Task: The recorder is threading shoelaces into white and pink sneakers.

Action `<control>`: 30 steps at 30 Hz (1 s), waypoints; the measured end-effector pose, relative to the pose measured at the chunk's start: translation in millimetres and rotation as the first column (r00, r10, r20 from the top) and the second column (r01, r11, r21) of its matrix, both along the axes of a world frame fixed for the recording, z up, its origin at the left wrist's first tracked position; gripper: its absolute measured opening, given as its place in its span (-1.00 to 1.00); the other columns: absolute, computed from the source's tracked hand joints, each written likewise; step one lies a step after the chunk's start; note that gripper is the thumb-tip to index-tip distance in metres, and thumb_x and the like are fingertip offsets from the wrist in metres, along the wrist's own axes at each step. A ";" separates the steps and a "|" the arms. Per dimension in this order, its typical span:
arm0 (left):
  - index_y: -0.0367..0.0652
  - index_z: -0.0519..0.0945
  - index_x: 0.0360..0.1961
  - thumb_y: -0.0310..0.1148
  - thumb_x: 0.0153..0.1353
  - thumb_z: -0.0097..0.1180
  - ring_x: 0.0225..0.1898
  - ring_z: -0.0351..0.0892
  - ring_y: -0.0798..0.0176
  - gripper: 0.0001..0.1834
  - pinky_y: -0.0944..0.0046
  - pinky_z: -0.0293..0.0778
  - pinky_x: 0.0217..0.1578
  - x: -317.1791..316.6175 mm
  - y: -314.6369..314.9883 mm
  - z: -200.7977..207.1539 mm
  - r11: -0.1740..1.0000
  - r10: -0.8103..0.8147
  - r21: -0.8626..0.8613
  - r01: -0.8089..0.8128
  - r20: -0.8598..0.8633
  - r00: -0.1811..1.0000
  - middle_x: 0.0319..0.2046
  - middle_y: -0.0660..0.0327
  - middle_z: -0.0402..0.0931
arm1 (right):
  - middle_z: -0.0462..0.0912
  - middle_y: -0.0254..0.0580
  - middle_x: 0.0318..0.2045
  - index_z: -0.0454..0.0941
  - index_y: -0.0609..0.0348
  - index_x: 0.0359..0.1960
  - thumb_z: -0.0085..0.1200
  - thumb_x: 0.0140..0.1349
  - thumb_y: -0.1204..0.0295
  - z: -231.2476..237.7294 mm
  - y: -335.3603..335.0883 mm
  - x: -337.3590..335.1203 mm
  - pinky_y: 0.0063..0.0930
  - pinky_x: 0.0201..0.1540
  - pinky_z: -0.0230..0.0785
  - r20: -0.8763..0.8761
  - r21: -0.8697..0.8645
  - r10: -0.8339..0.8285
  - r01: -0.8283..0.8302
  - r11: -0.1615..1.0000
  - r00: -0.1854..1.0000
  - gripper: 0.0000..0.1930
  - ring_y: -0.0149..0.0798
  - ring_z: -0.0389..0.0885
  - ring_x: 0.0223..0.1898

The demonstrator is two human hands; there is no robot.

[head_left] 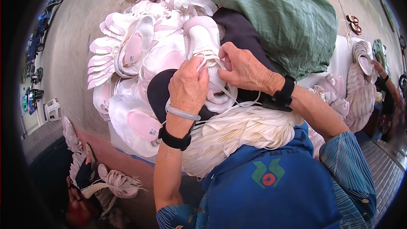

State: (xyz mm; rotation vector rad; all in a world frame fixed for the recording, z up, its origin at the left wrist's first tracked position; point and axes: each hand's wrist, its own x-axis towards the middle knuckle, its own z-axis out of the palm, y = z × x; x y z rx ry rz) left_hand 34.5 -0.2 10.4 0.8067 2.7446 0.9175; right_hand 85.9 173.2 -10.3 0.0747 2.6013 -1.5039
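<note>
A white and pale pink sneaker rests on dark cloth in front of me, its toe pointing away. White lace runs across its upper front eyelets. My left hand is closed at the sneaker's left side, pinching the white shoelace between thumb and forefinger. At the opposite eyelet row, my right hand is bent in a pinch on the lace, its fingertips partly hidden. A thick bundle of loose cream laces lies on my lap, just below both wrists.
A heap of white and pink shoe uppers covers the left side. A green sack bulges at the far right. Stacked shoes stand farther right, beside another person's arm. More laced shoes lie low at left, near another person.
</note>
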 end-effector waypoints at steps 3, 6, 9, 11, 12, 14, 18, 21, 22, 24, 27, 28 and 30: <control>-0.24 0.53 -0.19 -0.43 0.12 0.14 -0.38 0.57 -0.11 -0.78 0.13 0.46 -0.34 -4.7 3.8 -4.4 1.000 -0.021 -0.012 0.021 0.009 1.000 -0.37 -0.06 0.58 | 0.45 -0.14 -0.57 0.33 0.31 -0.21 0.12 0.01 0.40 -2.4 8.2 -3.9 -0.36 -0.39 0.38 0.065 -0.063 -0.001 0.005 0.998 0.998 -0.65 -0.18 0.51 -0.51; -0.24 0.53 -0.18 -0.42 0.11 0.14 -0.33 0.57 -0.12 -0.76 0.11 0.46 -0.31 -5.9 12.5 0.8 0.997 -0.050 -0.049 0.055 0.093 0.994 -0.33 -0.05 0.58 | 0.46 -0.13 -0.55 0.33 0.31 -0.21 0.11 0.00 0.40 -3.5 12.9 -3.1 -0.36 -0.38 0.38 0.111 -0.098 0.012 -0.001 0.995 0.994 -0.65 -0.19 0.51 -0.49; -0.24 0.52 -0.19 -0.44 0.10 0.13 -0.31 0.56 -0.12 -0.77 0.08 0.46 -0.29 -6.6 17.5 0.4 0.990 -0.087 -0.102 0.097 0.098 0.991 -0.32 -0.04 0.57 | 0.46 -0.12 -0.54 0.33 0.31 -0.22 0.10 0.00 0.41 -4.3 12.7 -2.2 -0.34 -0.37 0.39 0.105 -0.111 0.024 -0.012 0.994 0.994 -0.66 -0.18 0.52 -0.49; -0.24 0.51 -0.21 -0.45 0.09 0.12 -0.32 0.55 -0.12 -0.79 0.07 0.46 -0.30 -5.8 18.1 -2.2 0.986 -0.123 -0.115 0.125 0.024 0.992 -0.32 -0.02 0.56 | 0.46 -0.12 -0.54 0.33 0.31 -0.22 0.10 -0.01 0.42 -6.1 10.8 -0.6 -0.33 -0.36 0.39 0.082 -0.106 0.027 -0.018 0.994 0.996 -0.66 -0.17 0.52 -0.49; -0.24 0.48 -0.24 -0.46 0.09 0.11 -0.33 0.55 -0.12 -0.81 0.07 0.46 -0.32 -6.5 17.6 -2.1 0.984 -0.136 -0.117 0.133 -0.025 0.990 -0.34 0.00 0.54 | 0.47 -0.11 -0.54 0.33 0.31 -0.22 0.09 -0.01 0.42 -6.5 9.8 -0.6 -0.31 -0.36 0.40 0.074 -0.108 0.030 -0.022 0.994 0.997 -0.67 -0.15 0.53 -0.48; -0.24 0.46 -0.27 -0.47 0.09 0.11 -0.35 0.54 -0.11 -0.82 0.06 0.46 -0.34 -4.1 20.6 -3.3 0.982 -0.155 -0.117 0.147 -0.065 0.986 -0.35 0.01 0.53 | 0.47 -0.10 -0.53 0.33 0.31 -0.23 0.09 -0.01 0.42 -9.1 10.0 0.3 -0.30 -0.35 0.40 0.075 -0.108 0.027 -0.019 0.994 0.997 -0.67 -0.13 0.53 -0.48; -0.22 0.41 -0.31 -0.50 0.07 0.10 -0.37 0.52 -0.12 -0.84 0.06 0.45 -0.40 1.6 25.6 1.4 0.976 -0.205 -0.118 0.184 -0.207 0.957 -0.39 0.03 0.48 | 0.47 -0.06 -0.54 0.32 0.31 -0.24 0.09 -0.01 0.41 -10.2 11.1 0.3 -0.28 -0.34 0.41 0.070 -0.099 0.056 -0.048 0.994 0.996 -0.67 -0.07 0.54 -0.48; -0.23 0.40 -0.32 -0.52 0.08 0.09 -0.41 0.51 -0.10 -0.85 0.08 0.44 -0.41 1.9 20.1 -1.4 0.975 -0.220 -0.066 0.212 -0.156 0.963 -0.42 0.03 0.47 | 0.48 -0.04 -0.54 0.32 0.31 -0.23 0.08 -0.01 0.41 -13.0 12.3 1.2 -0.27 -0.34 0.42 0.067 -0.103 0.063 -0.056 0.993 0.996 -0.67 -0.05 0.55 -0.47; -0.23 0.39 -0.32 -0.53 0.09 0.08 -0.44 0.50 -0.08 -0.86 0.09 0.44 -0.41 1.7 15.4 -2.5 0.976 -0.215 0.000 0.216 -0.078 0.974 -0.44 0.02 0.46 | 0.48 -0.04 -0.54 0.32 0.31 -0.23 0.08 -0.01 0.41 -13.7 11.1 0.5 -0.28 -0.34 0.42 0.059 -0.121 0.069 -0.061 0.991 0.996 -0.67 -0.05 0.55 -0.47; -0.24 0.39 -0.31 -0.52 0.11 0.08 -0.48 0.50 0.02 -0.86 0.13 0.42 -0.44 2.3 9.8 -8.5 0.980 -0.183 0.085 0.182 0.008 0.983 -0.47 0.06 0.47 | 0.49 -0.03 -0.53 0.33 0.31 -0.22 0.08 -0.01 0.40 -13.3 9.6 -0.3 -0.28 -0.33 0.43 0.068 -0.120 0.068 -0.060 0.991 0.995 -0.66 -0.05 0.56 -0.46; -0.27 0.41 -0.27 -0.50 0.14 0.09 -0.53 0.47 0.23 -0.84 0.22 0.40 -0.47 -1.2 15.0 3.6 0.985 -0.109 0.160 0.070 0.248 0.963 -0.52 0.15 0.47 | 0.50 -0.02 -0.52 0.35 0.31 -0.22 0.10 -0.01 0.39 -10.4 14.4 -1.6 -0.28 -0.33 0.43 0.080 -0.109 0.064 -0.055 0.992 0.995 -0.65 -0.06 0.57 -0.45; -0.28 0.43 -0.24 -0.49 0.15 0.11 -0.54 0.44 0.34 -0.82 0.26 0.39 -0.48 -3.5 16.1 7.9 0.991 -0.048 0.132 -0.005 0.401 0.915 -0.53 0.21 0.47 | 0.51 -0.01 -0.52 0.36 0.32 -0.22 0.10 -0.02 0.38 -11.3 14.5 -2.1 -0.28 -0.32 0.43 0.092 -0.111 0.068 -0.058 0.992 0.993 -0.65 -0.06 0.57 -0.45; -0.29 0.45 -0.21 -0.47 0.13 0.14 -0.54 0.40 0.40 -0.79 0.29 0.38 -0.48 -14.4 12.0 3.3 0.993 -0.021 0.114 -0.037 0.471 0.882 -0.53 0.26 0.46 | 0.51 -0.01 -0.52 0.36 0.32 -0.22 0.11 -0.02 0.37 -12.9 14.7 -5.1 -0.28 -0.32 0.43 0.089 -0.126 0.060 -0.048 0.991 0.994 -0.64 -0.06 0.57 -0.45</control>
